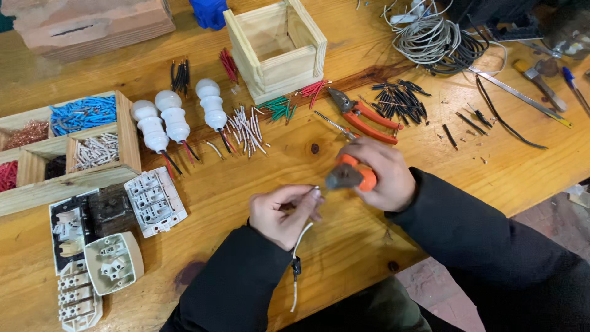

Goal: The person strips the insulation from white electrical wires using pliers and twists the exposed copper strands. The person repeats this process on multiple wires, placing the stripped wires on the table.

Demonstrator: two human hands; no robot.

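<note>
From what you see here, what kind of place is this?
Probably an electrical workshop bench. The wooden table holds sorted cut wire pieces, white lamp holders and switch parts, and the right hand works a tool on a white wire.

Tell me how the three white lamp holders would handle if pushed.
The lamp holders look rounded and lie on their sides, so they would probably roll. Their short wire tails might drag and curb that. They look like ceramic or hard plastic, so possibly breakable.

Single head-worn view, looking steeply down, close over wooden workbench (319,178)
</note>
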